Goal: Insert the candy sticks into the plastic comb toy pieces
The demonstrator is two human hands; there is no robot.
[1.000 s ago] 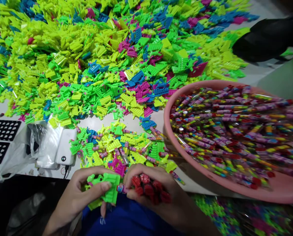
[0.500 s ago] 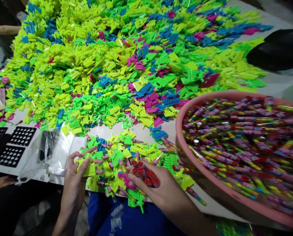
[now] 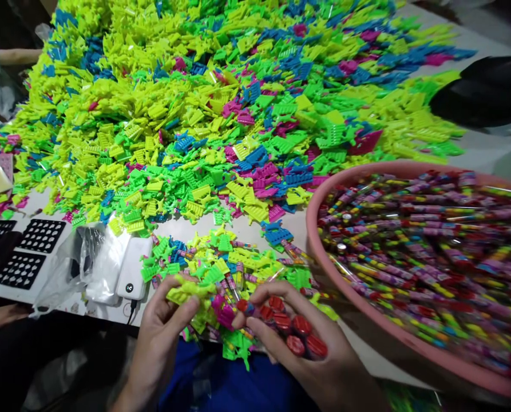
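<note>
In my left hand (image 3: 163,326) is a yellow-green plastic toy piece (image 3: 190,292), pinched between thumb and fingers. My right hand (image 3: 319,343) is curled around several slim candy-like tubes whose red caps (image 3: 300,325) show in the palm. One more red-capped tube (image 3: 243,306) sticks out at the right thumb and fingertips, close to the left hand's piece. A magenta toy piece (image 3: 223,312) lies between the hands. Beneath and behind them spreads a small pile (image 3: 225,243) of yellow, green and blue pieces mixed with tubes.
A huge heap (image 3: 152,120) of toy pieces covers the table's far side. To the right stands a pink basin (image 3: 313,223) full of tubes (image 3: 410,240). At left are a white power bank (image 3: 135,260) with cable, a plastic bag (image 3: 60,283) and black perforated sheets (image 3: 40,236). Another person's arm (image 3: 19,56) shows upper left.
My left hand has come right with its toy piece, uncovering the power bank. My right hand has shifted right and turned, showing more red caps, with one tube out at its fingertips.
</note>
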